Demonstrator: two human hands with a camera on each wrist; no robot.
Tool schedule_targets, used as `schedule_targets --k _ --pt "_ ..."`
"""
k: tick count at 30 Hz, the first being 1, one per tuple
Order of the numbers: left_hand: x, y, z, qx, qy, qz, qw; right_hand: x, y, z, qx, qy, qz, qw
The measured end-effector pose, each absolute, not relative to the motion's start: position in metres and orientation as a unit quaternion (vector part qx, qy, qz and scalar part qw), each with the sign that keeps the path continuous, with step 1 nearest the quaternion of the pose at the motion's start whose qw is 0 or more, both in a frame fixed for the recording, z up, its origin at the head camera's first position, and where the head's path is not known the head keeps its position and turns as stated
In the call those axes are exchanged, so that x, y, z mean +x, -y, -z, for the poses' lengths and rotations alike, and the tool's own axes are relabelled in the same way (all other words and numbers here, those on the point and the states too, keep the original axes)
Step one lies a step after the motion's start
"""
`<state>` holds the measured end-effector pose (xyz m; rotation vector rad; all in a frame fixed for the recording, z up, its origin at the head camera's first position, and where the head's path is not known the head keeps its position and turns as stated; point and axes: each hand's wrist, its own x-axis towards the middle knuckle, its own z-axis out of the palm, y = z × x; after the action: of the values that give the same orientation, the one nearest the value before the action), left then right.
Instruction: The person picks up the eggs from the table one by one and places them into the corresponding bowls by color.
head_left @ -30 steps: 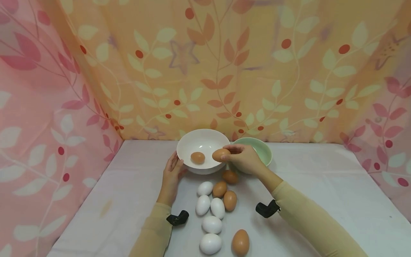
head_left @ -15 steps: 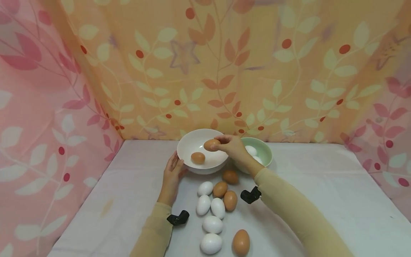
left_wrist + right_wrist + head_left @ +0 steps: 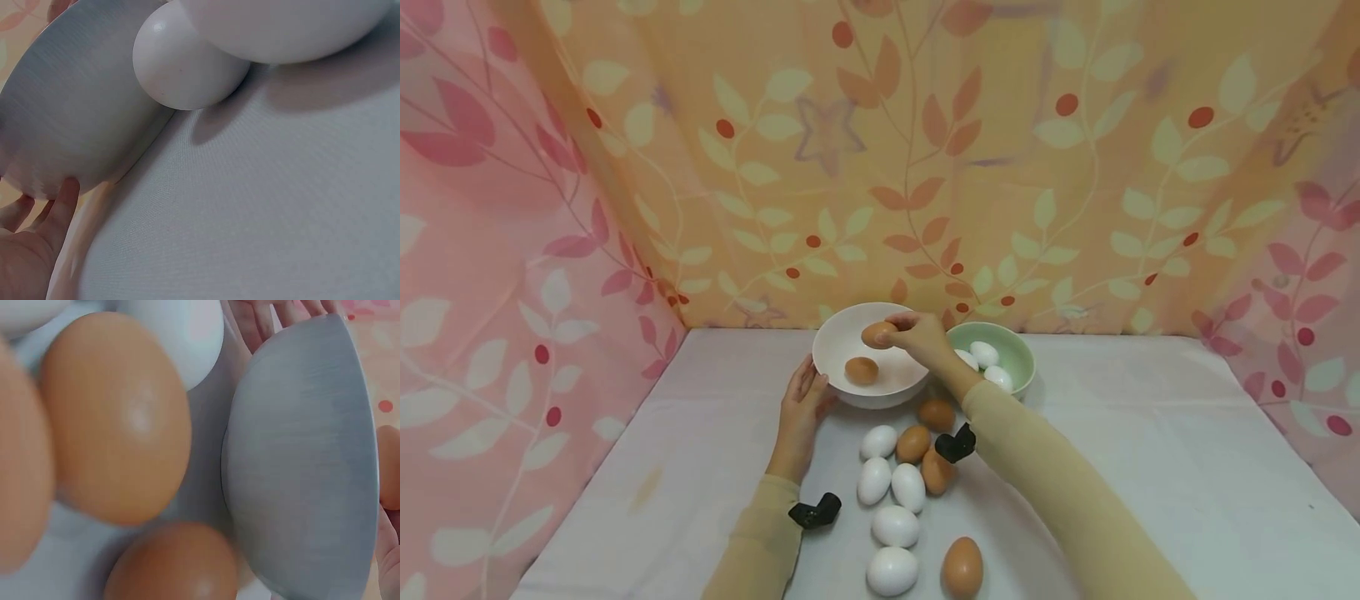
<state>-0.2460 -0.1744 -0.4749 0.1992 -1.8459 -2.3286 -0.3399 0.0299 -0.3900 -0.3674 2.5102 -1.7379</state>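
Toward the far side of the table (image 3: 1157,433), with 12 o'clock pointing away from the person in the head view: two bowls, two hands, assorted eggs.

Right hand (image 3: 919,337): its fingers pinched the held egg (image 3: 876,335), brown, up over the white bowl (image 3: 841,335), a little toward 12 o'clock from its middle. Whether it touched the bowl could not be told.

Left hand (image 3: 799,407): at the white bowl's 8 o'clock; its fingers lay fairly straight against the outer wall, gripping nothing, apparently to steady it.

Step in hand, as judged: placing the held egg in the white bowl, with release not yet made. The next move seemed to call for gentle lowering, clear of the egg inside, then a loosening of the fingers.

White bowl, contents: one brown egg (image 3: 861,371), lying toward 7 o'clock, apart from the held egg.

Green bowl (image 3: 1017,360), at the white bowl's 3 o'clock: three white eggs (image 3: 984,355) showed; the right hand hid part of the interior.

Loose on the table: five whites (image 3: 895,527), strung toward 6 o'clock; four browns (image 3: 913,444), one of them alone at 3 o'clock from the nearest white.
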Motion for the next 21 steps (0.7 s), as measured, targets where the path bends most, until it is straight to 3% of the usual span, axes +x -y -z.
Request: schedule_targets --k 21 --pt "-0.247 0.173 0.475 0.062 0.615 0.782 0.08 -0.352 -0.004 0.406 -0.087 -0.855 0.511 0.017"
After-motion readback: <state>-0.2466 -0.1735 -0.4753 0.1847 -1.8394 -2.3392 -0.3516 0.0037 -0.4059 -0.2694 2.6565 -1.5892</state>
